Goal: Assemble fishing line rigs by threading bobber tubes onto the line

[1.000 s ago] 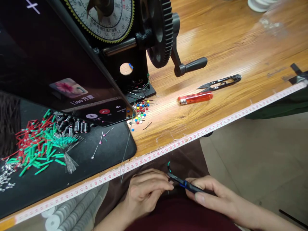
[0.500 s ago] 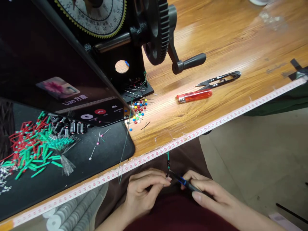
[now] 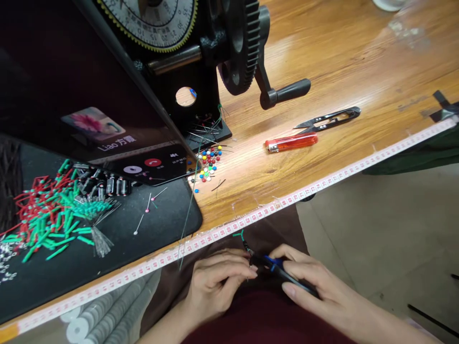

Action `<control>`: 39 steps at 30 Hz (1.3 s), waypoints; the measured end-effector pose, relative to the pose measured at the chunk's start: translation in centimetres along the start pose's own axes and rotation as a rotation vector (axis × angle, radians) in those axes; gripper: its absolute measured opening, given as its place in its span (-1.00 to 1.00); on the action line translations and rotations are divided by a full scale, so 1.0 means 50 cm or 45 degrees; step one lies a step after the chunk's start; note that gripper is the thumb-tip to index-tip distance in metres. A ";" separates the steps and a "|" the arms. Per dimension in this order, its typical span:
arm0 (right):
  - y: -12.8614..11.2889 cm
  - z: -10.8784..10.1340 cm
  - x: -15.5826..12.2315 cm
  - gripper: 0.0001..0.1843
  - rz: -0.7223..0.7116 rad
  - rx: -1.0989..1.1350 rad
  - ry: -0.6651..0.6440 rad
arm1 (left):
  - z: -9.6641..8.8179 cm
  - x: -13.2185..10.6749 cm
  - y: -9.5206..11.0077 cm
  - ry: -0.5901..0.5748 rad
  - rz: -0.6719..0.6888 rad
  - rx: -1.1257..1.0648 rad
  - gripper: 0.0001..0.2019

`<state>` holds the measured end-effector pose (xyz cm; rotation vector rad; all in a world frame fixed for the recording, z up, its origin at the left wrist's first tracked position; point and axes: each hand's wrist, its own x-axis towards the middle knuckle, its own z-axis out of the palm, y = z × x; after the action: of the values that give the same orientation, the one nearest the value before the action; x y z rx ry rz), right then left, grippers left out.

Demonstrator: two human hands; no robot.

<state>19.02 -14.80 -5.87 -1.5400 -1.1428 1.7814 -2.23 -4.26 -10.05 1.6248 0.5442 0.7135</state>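
Over my lap, just below the table edge, my left hand [image 3: 220,282] is closed, thumb and fingers pinching a small black piece [image 3: 245,245] with a thin green end [image 3: 241,234]. The piece leans up and to the left; its lower part is hidden by my fingertips. In my right hand [image 3: 315,279] is a pair of pliers [image 3: 281,271] with black and blue handles, fingers wrapped round them. The dark jaws reach left to the piece beside my left fingertips. Whether they grip it I cannot tell.
A measuring tape [image 3: 265,211] runs along the table edge. On the table are a red lighter [image 3: 296,142], thread snips [image 3: 332,118], ball-headed pins [image 3: 208,165], a cranked black machine [image 3: 201,71] and a phone [image 3: 71,71]. A black mat [image 3: 143,248] bears green tubes [image 3: 46,236].
My right hand has brought the pliers' jaws further left, against the small black piece. The piece has tilted left, and its green end now bends sideways. The view has shifted slightly.
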 end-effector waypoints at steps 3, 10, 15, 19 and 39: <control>0.001 0.002 0.006 -0.60 0.012 0.034 -0.028 | 0.002 0.001 0.001 -0.028 -0.028 -0.004 -0.83; 0.037 0.055 0.005 -0.46 0.074 0.396 0.124 | 0.001 -0.001 -0.001 -0.114 -0.015 -0.004 -0.80; 0.046 0.066 0.009 -0.45 0.127 0.562 0.142 | 0.000 -0.008 -0.002 -0.206 0.076 0.047 -0.78; 0.008 -0.020 -0.035 -0.60 0.003 0.082 0.178 | 0.001 -0.008 -0.006 -0.162 0.002 -0.002 -0.77; -0.101 -0.486 0.139 -0.54 -0.165 -1.956 1.517 | 0.003 -0.015 0.002 0.059 -0.281 -0.099 -0.80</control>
<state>40.27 -0.20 -5.23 -2.4679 -1.7503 -0.6421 -2.65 -4.94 -10.08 1.4524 0.7086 0.6017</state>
